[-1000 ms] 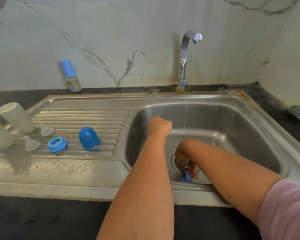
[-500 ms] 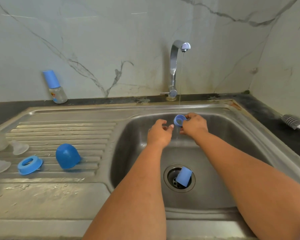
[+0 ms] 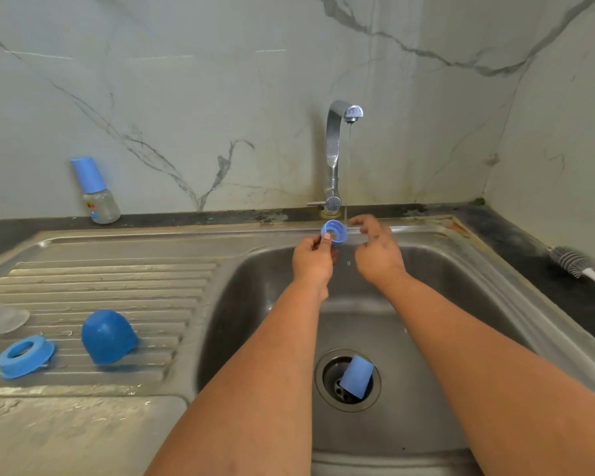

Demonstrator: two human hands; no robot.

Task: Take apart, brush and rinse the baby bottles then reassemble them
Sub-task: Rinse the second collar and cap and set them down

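My left hand [image 3: 312,261] pinches a small blue screw ring [image 3: 334,230] beside the thin stream of water falling from the tap [image 3: 337,152]. My right hand [image 3: 377,250] hovers just right of the ring, fingers loosely spread and holding nothing. A small blue cap [image 3: 357,376] lies tilted in the sink drain [image 3: 327,389]. On the drainboard lie a dark blue dome cap [image 3: 107,336], a wider blue ring [image 3: 24,355] and a clear teat [image 3: 7,317]. A small assembled bottle with a blue cap [image 3: 97,192] stands by the wall.
The steel sink basin [image 3: 255,304] is deep, with the ribbed drainboard [image 3: 117,283] on its left. A bottle brush [image 3: 577,262] lies on the dark counter at the right. Marble-patterned walls close the back and right side.
The blue ring passed from my right hand to my left, close to the water stream. My right hand let go and opened. One second ago my right hand was down at the drain.
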